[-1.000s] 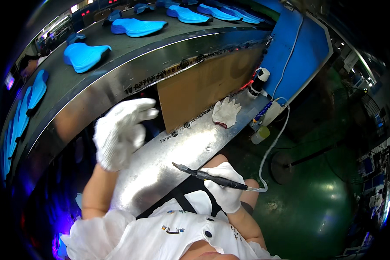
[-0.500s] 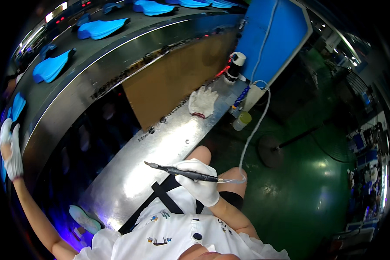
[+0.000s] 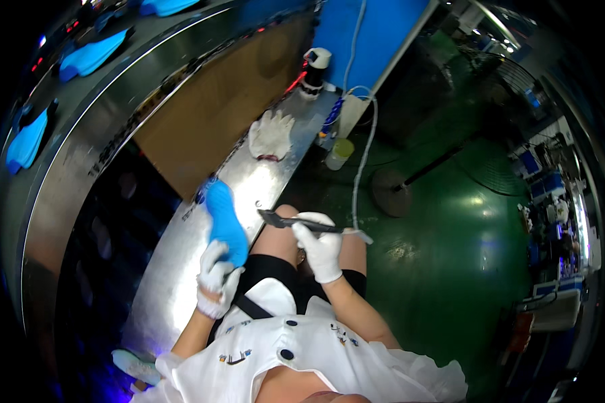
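Note:
My left hand [image 3: 217,281], in a white glove, grips the heel end of a blue shoe sole [image 3: 226,221]. The sole's other end points away over the metal bench [image 3: 158,289]. In my right hand [image 3: 321,250], also gloved, is a black-handled glue brush [image 3: 296,224], fed by a thin clear hose [image 3: 361,161]. Its dark tip points left and stays a short gap from the sole's right edge. Both hands are above my lap, at the bench's near side.
A curved conveyor [image 3: 67,121] carries more blue soles [image 3: 95,54] at the far left. On the bench lie a spare white glove [image 3: 271,136] and a pale green sole [image 3: 136,366]. A cardboard panel [image 3: 225,101], a yellow-capped jar [image 3: 340,153] and a standing fan [image 3: 391,191] are around.
My left hand has come from the conveyor to the middle, bringing a blue sole. My right hand with the brush sits slightly higher in the picture. The whole view has shifted.

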A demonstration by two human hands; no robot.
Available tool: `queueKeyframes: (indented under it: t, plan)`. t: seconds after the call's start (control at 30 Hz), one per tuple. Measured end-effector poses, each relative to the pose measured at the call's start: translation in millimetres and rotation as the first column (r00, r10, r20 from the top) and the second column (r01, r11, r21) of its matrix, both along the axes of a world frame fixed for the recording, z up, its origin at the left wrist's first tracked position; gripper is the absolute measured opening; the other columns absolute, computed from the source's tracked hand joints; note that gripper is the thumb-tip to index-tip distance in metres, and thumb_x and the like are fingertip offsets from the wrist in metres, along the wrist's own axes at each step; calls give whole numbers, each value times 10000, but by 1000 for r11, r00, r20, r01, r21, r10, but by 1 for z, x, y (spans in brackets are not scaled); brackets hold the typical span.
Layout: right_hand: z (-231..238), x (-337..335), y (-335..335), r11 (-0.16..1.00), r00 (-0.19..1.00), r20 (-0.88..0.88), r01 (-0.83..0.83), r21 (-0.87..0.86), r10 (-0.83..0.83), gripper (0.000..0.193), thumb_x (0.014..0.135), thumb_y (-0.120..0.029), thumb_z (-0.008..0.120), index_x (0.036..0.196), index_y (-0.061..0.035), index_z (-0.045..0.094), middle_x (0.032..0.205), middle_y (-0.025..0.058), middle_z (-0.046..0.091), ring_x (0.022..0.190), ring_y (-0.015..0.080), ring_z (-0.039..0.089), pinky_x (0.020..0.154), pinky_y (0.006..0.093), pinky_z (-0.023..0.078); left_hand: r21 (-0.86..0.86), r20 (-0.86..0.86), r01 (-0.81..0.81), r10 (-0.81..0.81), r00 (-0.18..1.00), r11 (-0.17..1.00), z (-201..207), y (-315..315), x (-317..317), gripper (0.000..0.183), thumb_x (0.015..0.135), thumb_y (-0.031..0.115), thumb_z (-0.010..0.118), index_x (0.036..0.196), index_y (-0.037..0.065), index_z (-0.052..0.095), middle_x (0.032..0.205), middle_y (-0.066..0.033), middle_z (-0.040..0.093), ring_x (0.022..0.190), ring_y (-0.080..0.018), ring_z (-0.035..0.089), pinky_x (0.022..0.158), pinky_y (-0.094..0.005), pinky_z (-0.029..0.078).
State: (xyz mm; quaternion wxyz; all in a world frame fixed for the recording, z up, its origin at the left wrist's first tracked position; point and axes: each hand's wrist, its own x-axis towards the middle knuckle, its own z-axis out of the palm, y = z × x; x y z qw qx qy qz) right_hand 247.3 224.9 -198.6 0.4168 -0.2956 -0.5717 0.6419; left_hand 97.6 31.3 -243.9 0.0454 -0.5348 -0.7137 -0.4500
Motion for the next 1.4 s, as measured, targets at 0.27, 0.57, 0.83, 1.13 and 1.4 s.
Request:
queueKeyframes:
  t: [0.27, 0.57, 0.83, 1.13, 1.4]
  plan:
    - [-46, -81, 32, 953, 959, 282, -68, 294, -19, 180, 818, -182, 760, 889, -25, 708, 779, 118, 705, 652, 219, 673, 648, 326, 529, 232, 774, -314, -370, -513, 921, -22, 47, -32, 760, 969, 683, 361, 1403, 69, 464, 1311, -252, 571, 1159, -376, 583, 969, -516, 488]
    - [-25, -67, -26, 498, 799, 597, -488, 717, -77, 129, 857, -234, 688, 924, -139, 631, 765, 95, 658, 739, 295, 673, 665, 431, 536, 260, 647, -322, -412, -641, 910, -76, 87, -41, 835, 941, 759, 232, 1280, 76, 573, 1160, -202, 649, 1003, -360, 628, 885, -524, 520]
    - [46, -65, -12, 381, 941, 332, -284, 880, -67, 140, 804, -106, 756, 918, -70, 684, 836, 104, 683, 698, 284, 652, 641, 366, 531, 324, 604, -315, -452, -657, 892, 24, 73, 9, 736, 944, 737, 330, 1295, 138, 574, 1151, -155, 667, 929, -320, 659, 746, -474, 556]
    - [55, -50, -16, 488, 975, 206, -219, 845, 81, 173, 816, -67, 684, 988, -50, 689, 853, 83, 677, 680, 242, 641, 598, 358, 520, 602, 559, -196, -584, -589, 774, 43, 75, 11, 846, 927, 749, 376, 1321, 18, 534, 1078, -239, 673, 906, -337, 668, 853, -445, 561]
    - [63, -43, -19, 568, 988, 151, -144, 811, 36, 136, 843, -43, 717, 975, -23, 694, 849, 100, 683, 710, 271, 651, 642, 342, 533, 566, 561, -149, -511, -651, 811, 27, 63, -5, 974, 833, 870, 338, 1288, 35, 547, 1057, -274, 633, 783, -309, 647, 612, -332, 526]
